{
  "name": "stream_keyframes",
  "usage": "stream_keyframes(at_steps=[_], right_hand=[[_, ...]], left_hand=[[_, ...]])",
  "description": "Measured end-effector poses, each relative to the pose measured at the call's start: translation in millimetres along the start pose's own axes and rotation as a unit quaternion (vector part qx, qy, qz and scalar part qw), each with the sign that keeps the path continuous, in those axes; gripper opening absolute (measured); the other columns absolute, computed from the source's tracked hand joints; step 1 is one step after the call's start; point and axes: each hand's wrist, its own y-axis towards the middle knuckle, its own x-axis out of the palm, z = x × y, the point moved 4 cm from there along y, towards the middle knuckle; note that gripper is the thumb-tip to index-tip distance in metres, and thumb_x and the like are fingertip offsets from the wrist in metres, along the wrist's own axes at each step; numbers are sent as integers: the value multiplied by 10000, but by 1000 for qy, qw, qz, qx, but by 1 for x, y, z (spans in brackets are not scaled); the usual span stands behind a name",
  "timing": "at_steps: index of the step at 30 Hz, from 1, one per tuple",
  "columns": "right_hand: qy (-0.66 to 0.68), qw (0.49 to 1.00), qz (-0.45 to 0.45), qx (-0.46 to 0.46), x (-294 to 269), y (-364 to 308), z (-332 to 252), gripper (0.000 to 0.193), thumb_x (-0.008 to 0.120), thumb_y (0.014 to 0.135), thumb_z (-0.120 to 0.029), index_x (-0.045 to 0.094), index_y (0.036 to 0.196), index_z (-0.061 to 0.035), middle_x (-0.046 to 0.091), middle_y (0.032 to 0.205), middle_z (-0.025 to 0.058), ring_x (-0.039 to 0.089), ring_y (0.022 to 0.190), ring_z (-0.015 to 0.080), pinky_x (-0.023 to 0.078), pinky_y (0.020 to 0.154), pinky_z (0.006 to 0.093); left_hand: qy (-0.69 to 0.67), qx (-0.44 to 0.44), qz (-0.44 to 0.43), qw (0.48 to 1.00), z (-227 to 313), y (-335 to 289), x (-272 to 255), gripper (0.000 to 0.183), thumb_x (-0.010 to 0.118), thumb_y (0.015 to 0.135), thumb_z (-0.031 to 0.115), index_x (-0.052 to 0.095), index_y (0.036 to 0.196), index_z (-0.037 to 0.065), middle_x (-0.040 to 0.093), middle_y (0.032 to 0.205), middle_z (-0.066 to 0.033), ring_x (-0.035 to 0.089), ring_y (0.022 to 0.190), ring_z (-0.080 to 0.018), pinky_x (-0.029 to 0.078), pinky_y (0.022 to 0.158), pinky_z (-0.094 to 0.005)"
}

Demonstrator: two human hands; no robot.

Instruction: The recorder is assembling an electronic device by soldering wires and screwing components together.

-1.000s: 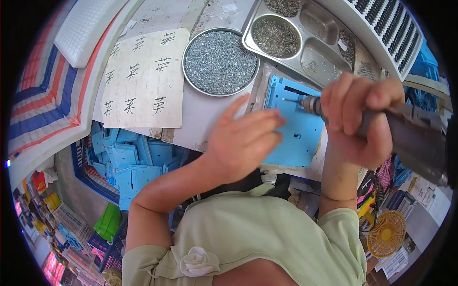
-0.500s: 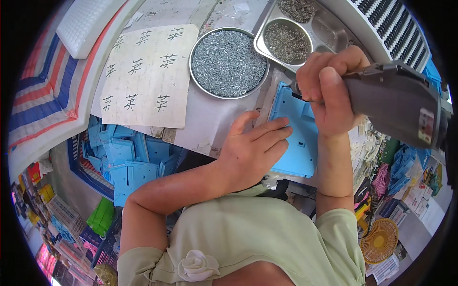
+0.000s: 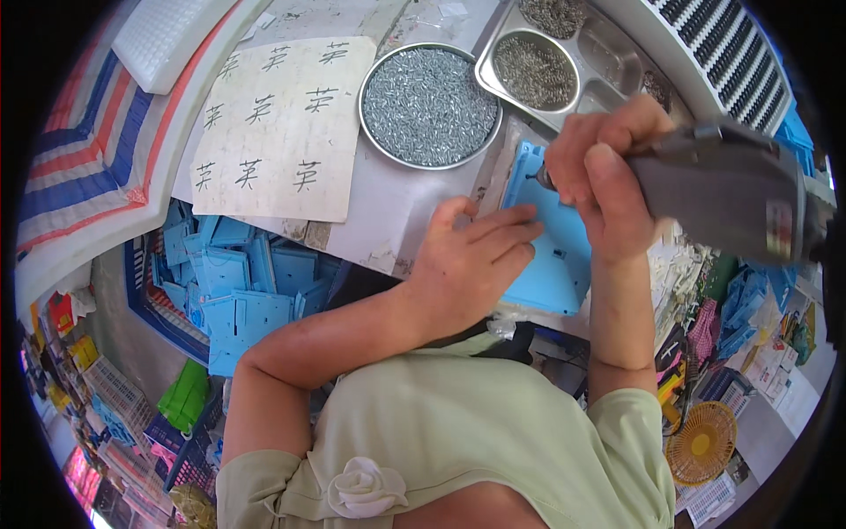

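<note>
A light-blue plastic panel with small holes and slots lies at the near edge of the workbench. My right hand is wrapped round a dark electric screwdriver, whose slim bit points left at the panel's far-left part. Whether the bit touches the panel I cannot tell. My left hand rests by the panel's left edge, fingers stretched out over it and thumb apart, holding nothing. Just beyond, a round metal dish is filled with small silvery metal pieces.
A metal compartment tray with small screws stands at the back. Left of the dish lies a handwritten paper sheet. Below the bench's left side, a blue basket holds several light-blue panels. Rows of black pieces sit in a white rack, far right.
The screwdriver's bit has moved slightly down from the panel's far edge, and the panel's far-left corner now shows. My left hand stays by the panel's left edge, its fingers a little higher.
</note>
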Motion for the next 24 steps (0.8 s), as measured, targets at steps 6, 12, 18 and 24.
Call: stream_keyframes(at_steps=[6,12,18,24], right_hand=[[119,987,-98,-54,-2,-1,-62,211,596,991,-273,495,1083,-112,522,626,-47,482,546,107,413,515,279],[130,986,-92,-40,4,-21,-66,258,620,985,-327,498,1089,-125,553,649,-48,539,564,115,443,532,274],[129,989,-69,-25,13,-30,-62,277,641,974,-332,493,1070,-120,552,650,-38,531,562,118,446,536,282],[112,993,-29,-3,16,-42,-59,278,661,963,-311,486,1036,-108,537,632,-19,510,549,132,432,522,289]], left_hand=[[-130,-74,26,988,-19,7,-10,143,766,840,79,725,970,121,759,1100,-25,708,1084,-180,310,1112,-501],[-114,-80,56,989,-16,5,-17,146,785,826,57,733,948,117,770,1029,-44,726,1018,-203,260,1169,-545],[-47,-33,42,997,-12,-1,-22,214,811,782,87,728,978,115,757,1015,-35,719,987,-199,267,1172,-549],[-26,-17,51,998,-57,36,-59,249,793,794,172,729,1027,114,691,1119,-19,628,1079,-220,339,1074,-529]])
